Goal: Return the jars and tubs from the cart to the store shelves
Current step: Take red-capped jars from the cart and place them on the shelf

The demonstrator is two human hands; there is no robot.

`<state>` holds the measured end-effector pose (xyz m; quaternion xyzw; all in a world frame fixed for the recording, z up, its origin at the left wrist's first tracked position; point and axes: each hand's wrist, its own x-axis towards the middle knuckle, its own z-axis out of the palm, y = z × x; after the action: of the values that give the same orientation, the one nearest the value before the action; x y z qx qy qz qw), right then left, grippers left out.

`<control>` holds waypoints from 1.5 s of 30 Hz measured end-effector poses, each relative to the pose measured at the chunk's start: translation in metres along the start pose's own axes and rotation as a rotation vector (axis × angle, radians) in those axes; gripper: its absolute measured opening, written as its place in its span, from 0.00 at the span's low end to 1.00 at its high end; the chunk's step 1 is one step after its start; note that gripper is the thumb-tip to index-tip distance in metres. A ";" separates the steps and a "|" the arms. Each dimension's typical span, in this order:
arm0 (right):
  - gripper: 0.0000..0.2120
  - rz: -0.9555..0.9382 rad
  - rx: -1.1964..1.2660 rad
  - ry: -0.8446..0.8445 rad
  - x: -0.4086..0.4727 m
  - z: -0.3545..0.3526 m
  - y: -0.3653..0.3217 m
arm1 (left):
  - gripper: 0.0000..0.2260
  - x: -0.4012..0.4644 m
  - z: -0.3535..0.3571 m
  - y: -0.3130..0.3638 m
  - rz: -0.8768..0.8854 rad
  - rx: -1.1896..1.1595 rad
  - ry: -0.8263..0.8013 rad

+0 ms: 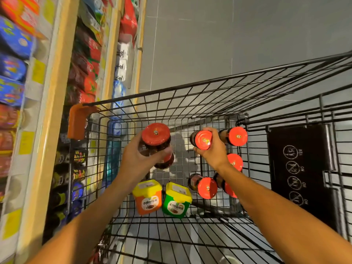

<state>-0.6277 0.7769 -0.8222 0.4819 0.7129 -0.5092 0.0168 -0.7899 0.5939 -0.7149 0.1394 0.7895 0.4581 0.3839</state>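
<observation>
Inside the black wire cart (190,86), my left hand (137,159) grips a dark glass jar with a red lid (155,134), lifted above the cart floor. My right hand (211,151) holds a second red-lidded jar (203,140). Several more red-lidded jars lie on their sides on the cart floor: one (235,136) beside my right hand, one (235,161) partly behind my wrist, and one (206,187) nearer me. An orange tub with a yellow lid (148,197) and a green tub with a yellow lid (177,200) stand side by side near the cart's front.
Store shelves (55,73) run along the left, packed with colourful packets, cans and yellow price tags. An orange plastic corner guard (77,121) sits on the cart's left corner. The cart's black child-seat flap (301,168) is at right. Grey floor tiles (228,35) lie beyond the cart.
</observation>
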 end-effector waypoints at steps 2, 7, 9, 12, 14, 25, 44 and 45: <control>0.34 -0.013 -0.032 0.019 0.000 0.003 -0.002 | 0.27 0.000 -0.003 0.001 -0.005 -0.011 0.009; 0.34 -0.070 -0.034 0.001 -0.014 -0.007 -0.021 | 0.25 -0.005 -0.007 0.013 0.013 -0.010 0.023; 0.34 -0.102 0.005 -0.007 -0.028 -0.018 -0.035 | 0.24 -0.010 -0.011 0.021 0.023 -0.013 0.034; 0.34 -0.146 0.024 -0.015 -0.055 -0.045 -0.072 | 0.25 -0.025 -0.021 0.050 0.048 -0.019 0.058; 0.34 -0.189 -0.002 -0.007 -0.077 -0.068 -0.102 | 0.27 -0.036 -0.029 0.071 0.075 -0.011 0.074; 0.28 -0.497 0.055 0.128 -0.195 -0.199 -0.263 | 0.25 -0.143 -0.084 0.223 0.306 -0.070 0.182; 0.29 -0.938 0.273 0.120 -0.355 -0.328 -0.370 | 0.32 -0.348 -0.085 0.369 0.650 -0.036 0.549; 0.29 -0.954 0.271 0.101 -0.358 -0.328 -0.373 | 0.33 -0.357 -0.085 0.368 0.644 -0.032 0.571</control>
<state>-0.5457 0.7741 -0.2156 0.1239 0.7812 -0.5243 -0.3154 -0.6626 0.5366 -0.2138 0.2404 0.7732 0.5867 -0.0108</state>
